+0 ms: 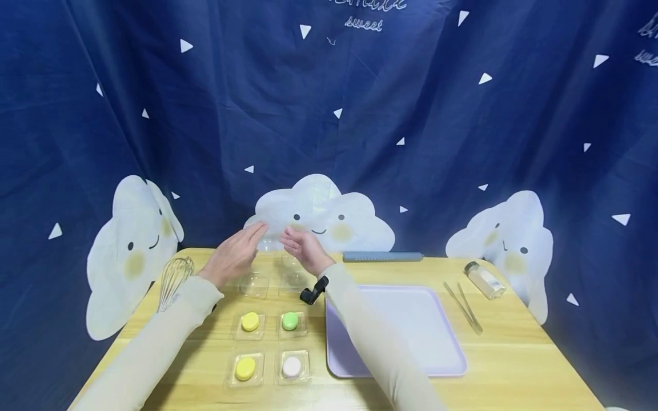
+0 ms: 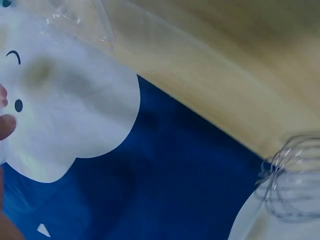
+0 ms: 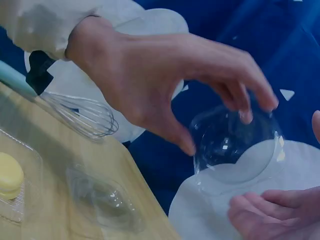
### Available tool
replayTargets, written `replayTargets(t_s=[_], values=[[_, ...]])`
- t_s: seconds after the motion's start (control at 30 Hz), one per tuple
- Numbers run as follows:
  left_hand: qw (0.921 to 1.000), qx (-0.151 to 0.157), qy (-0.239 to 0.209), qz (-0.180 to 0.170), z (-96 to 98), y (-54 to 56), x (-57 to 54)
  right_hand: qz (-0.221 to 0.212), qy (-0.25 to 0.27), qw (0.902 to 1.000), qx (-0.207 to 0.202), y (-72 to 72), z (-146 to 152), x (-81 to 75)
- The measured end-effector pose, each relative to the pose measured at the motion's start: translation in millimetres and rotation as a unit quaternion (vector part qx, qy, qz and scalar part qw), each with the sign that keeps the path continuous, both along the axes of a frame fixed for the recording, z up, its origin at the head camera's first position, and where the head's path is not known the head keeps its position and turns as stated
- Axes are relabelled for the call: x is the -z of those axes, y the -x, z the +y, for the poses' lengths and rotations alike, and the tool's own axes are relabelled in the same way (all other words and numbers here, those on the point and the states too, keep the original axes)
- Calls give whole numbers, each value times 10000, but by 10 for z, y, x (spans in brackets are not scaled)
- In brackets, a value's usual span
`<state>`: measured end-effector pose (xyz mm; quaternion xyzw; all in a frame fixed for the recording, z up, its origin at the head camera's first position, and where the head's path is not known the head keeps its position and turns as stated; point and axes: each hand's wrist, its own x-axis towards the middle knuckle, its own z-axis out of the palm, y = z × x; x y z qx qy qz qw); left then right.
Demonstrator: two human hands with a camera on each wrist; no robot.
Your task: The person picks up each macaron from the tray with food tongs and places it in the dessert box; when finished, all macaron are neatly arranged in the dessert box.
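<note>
My left hand (image 1: 233,255) grips a clear plastic dome lid (image 3: 235,145) between thumb and fingertips, above the table's far edge. Close by, my right hand (image 1: 307,250) has its fingers extended toward the lid; in the right wrist view those fingers lie just below it, and contact is unclear. Other clear lids (image 1: 254,283) rest on the wood under the hands. Nearer me are square clear bases, each bearing a macaron: yellow (image 1: 250,321) and green (image 1: 290,321) behind, yellow (image 1: 245,369) and pale pink-white (image 1: 292,367) in front.
A lavender tray (image 1: 396,374) lies under my right forearm. Metal tweezers (image 1: 464,308) and a dark-capped clear jar (image 1: 485,279) are at the right. A blue-grey bar (image 1: 382,257) runs along the back edge. The whisk (image 1: 176,281) sits left of my left arm.
</note>
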<state>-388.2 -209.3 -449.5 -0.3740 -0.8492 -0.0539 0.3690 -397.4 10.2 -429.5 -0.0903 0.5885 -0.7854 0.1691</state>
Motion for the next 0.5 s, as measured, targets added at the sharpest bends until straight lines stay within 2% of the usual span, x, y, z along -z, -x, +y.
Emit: replayTargets(t_s=[0.03,0.1,0.2,0.3,0.33,0.5], values=[[9986,111,262,444,12,-8,-14,-185,148,9997,-55,3,34,-13],[9906,254,689,1156,35,-18,-32,-513,285,9978,-298,-4,96,-5],[9759,246,1224,1787,48,-40,-53,-802,381,9928,-798,-33,155,39],[9624,227,1596,2184,46,-55,-68,-885,390,9879,-1216,-58,183,78],[9606,254,1624,2242,46,-59,-76,-852,349,9871,-1306,-62,185,83],[9591,448,1501,2358,75,-53,-102,-638,228,9863,-1501,-65,205,99]])
